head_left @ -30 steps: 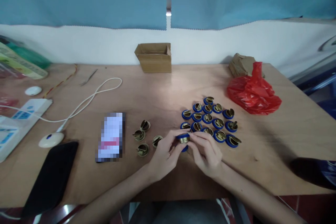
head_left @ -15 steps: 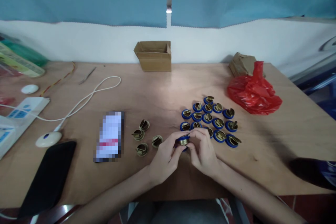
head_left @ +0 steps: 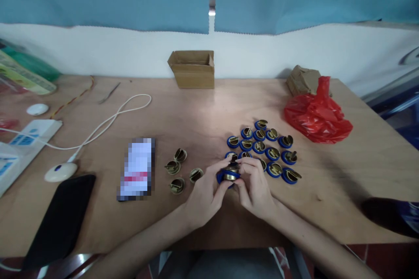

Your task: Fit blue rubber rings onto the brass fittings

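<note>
Between both sets of fingertips is a round brass-coloured fitting (head_left: 231,176) with a blue ring around it. My left hand (head_left: 206,194) pinches it from the left, and my right hand (head_left: 255,189) grips its right side. Fingers hide parts of its rim. Just beyond the hands stand several like fittings with blue rings (head_left: 273,153), each with a small flap on top; my hands partly cover the nearest ones. Left of my left hand are several brass-coloured fittings without blue rings (head_left: 177,185).
A phone with a blurred screen (head_left: 135,170) and a black phone (head_left: 60,222) lie left, near a white cable (head_left: 114,116) and power strip (head_left: 36,139). An open cardboard box (head_left: 195,76) stands at the back. A red plastic bag (head_left: 317,117) and dark bottle-like object (head_left: 389,214) are right.
The held fitting has tilted, so more of its brass face and blue ring shows. My fingers have shifted slightly around it. The other fittings keep their places.
</note>
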`<state>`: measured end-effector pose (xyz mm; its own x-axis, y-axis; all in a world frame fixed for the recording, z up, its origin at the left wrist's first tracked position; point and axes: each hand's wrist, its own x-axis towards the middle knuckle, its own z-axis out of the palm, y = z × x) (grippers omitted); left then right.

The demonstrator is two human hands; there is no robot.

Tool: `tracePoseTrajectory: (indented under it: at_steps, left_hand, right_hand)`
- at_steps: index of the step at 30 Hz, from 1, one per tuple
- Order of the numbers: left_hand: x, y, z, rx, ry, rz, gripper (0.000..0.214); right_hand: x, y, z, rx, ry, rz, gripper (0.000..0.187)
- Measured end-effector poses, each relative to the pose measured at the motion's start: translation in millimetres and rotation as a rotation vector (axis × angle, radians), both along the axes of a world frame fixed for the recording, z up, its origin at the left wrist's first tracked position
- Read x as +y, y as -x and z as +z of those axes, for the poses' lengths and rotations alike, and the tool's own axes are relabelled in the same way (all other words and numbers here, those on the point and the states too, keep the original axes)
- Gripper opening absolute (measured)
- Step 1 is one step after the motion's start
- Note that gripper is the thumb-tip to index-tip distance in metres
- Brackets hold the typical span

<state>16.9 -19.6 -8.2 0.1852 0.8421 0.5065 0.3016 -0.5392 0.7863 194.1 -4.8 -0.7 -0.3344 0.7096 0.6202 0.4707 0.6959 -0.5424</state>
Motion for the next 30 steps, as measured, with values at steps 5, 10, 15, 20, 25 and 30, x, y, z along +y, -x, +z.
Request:
tracePoseTrajectory:
  at_steps: [5, 10, 15, 20, 25, 30]
  left_hand:
    - [6.6, 4.7, 0.5, 0.115, -0.221, 0.024, 0.027]
    - [7.5, 5.7, -2.0, 0.2, -0.234, 0.065, 0.021]
    - [4.4, 5.0, -11.4, 0.132, -0.094, 0.11, 0.02]
    - [3.1, 4.7, -14.3, 0.131, -0.041, 0.142, 0.02]
    - [4.3, 5.3, -10.3, 0.197, -0.053, 0.223, 0.017]
    - [7.2, 7.8, -3.9, 0.209, -0.149, 0.176, 0.015]
  right_hand:
    - [0.2, 0.7, 1.0, -0.009, -0.04, -0.031, 0.034]
    - [-2.7, 2.7, 3.1, -0.012, -0.069, -0.034, 0.032]
    - [-3.3, 2.8, 5.5, -0.005, -0.103, -0.054, 0.033]
    - [-1.2, 2.0, 5.1, 0.045, -0.049, -0.026, 0.036]
    - [-1.6, 4.4, -1.5, 0.122, 0.103, 0.024, 0.036]
    - [-2.9, 4.1, -3.1, 0.14, 0.155, 0.023, 0.031]
